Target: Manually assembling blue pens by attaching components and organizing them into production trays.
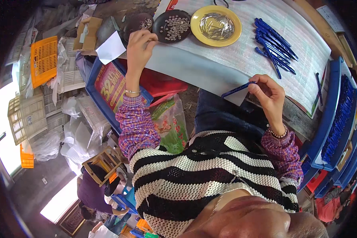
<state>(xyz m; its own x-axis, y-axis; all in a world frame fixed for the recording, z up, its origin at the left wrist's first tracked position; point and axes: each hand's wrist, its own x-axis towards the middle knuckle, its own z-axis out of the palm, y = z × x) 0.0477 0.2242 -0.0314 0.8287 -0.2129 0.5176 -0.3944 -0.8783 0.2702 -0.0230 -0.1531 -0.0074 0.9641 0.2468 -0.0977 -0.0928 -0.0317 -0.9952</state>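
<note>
My right hand pinches one end of a slim dark-blue plastic piece between thumb and fingers, just off the table's near edge. My left hand is at the near rim of the dark plates, its fingers drawn together; whatever they hold is too small to make out. One dark plate carries small round metal pieces. Beside it, a second dark plate has more small metal bits. A yellow plate holds thin silver pins. Several similar blue pieces lie piled at the right of the tabletop.
White sheeting covers the table. A lone blue piece lies near its right edge. Blue trays filled with blue pieces stand at my right. To my left are a blue crate, an orange basket and a cardboard box. A person works behind.
</note>
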